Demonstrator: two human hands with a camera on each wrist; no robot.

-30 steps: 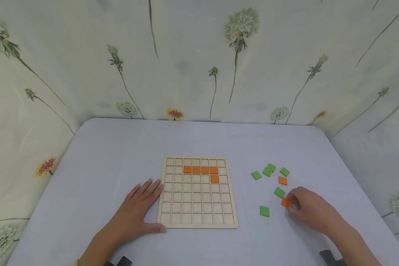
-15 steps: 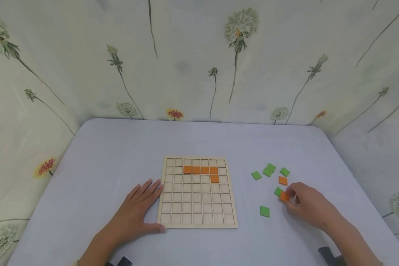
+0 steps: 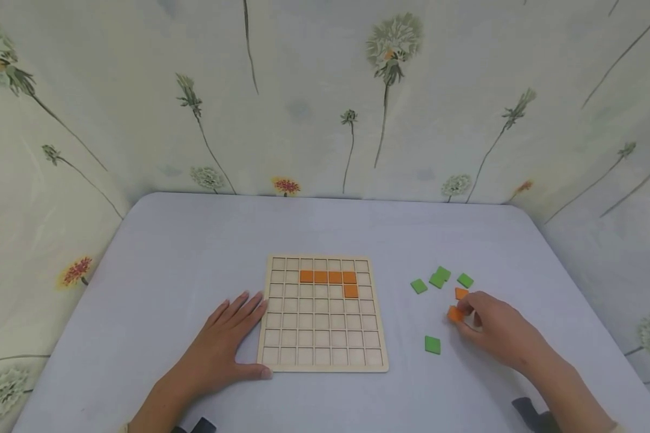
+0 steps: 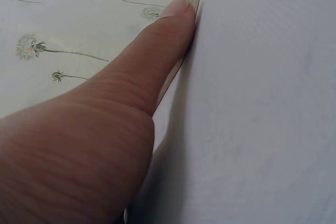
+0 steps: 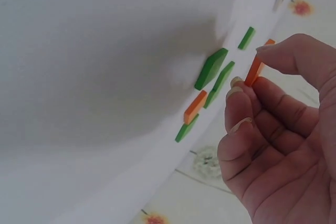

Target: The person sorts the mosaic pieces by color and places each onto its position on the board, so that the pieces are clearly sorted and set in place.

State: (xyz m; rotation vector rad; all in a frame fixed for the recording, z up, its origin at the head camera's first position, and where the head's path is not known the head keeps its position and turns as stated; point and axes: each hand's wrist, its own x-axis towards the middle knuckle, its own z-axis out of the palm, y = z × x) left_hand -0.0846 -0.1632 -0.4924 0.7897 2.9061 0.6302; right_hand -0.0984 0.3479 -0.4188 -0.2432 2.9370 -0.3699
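A wooden grid board [image 3: 306, 323] lies on the table with several orange tiles [image 3: 320, 277] in its upper cells. My left hand [image 3: 216, 343] rests flat, fingers spread against the board's left side and thumb at its near left corner. In the left wrist view the thumb [image 4: 142, 61] touches the board's edge. To the right of the board, my right hand [image 3: 500, 331] pinches an orange square tile [image 3: 455, 314] between thumb and fingertips. The right wrist view shows that tile [image 5: 255, 69] held off the table.
Several loose green tiles [image 3: 432, 344] lie right of the board, some overlapping. Another orange tile [image 3: 461, 293] lies just beyond my right fingers, partly covered. A flower-patterned cloth [image 3: 297, 108] hangs behind the table's far edge.
My right hand has moved leftward and slightly away from me with the pinched orange tile, which now hides a green tile in the head view. My left hand and the board stay put.
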